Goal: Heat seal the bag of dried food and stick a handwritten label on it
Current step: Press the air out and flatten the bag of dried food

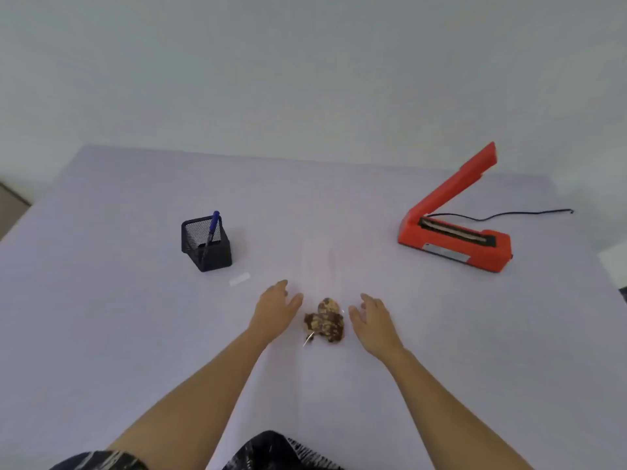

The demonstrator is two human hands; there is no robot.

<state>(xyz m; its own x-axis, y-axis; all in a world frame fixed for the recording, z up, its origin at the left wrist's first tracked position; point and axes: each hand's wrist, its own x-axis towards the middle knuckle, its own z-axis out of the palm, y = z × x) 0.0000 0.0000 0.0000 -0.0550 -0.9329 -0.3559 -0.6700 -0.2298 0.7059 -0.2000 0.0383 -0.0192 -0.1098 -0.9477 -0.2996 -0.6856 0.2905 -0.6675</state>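
A clear bag of brown dried food [325, 321] lies on the white table [135, 334] straight ahead of me; its clear top stretches away from me and is hard to make out. My left hand [275, 310] hovers just left of the bag, fingers apart, holding nothing. Just right of the bag is my right hand [373, 322], also spread and not touching it. A red heat sealer [454, 228] stands at the right with its arm raised. A small white label [239, 279] lies left of my left hand. A blue pen [212, 232] stands in a black mesh holder [206, 244].
The sealer's black cord [515, 213] trails off to the right behind it. The pen holder stands left of centre, behind the label. The table's far edge meets a plain white wall [305, 62].
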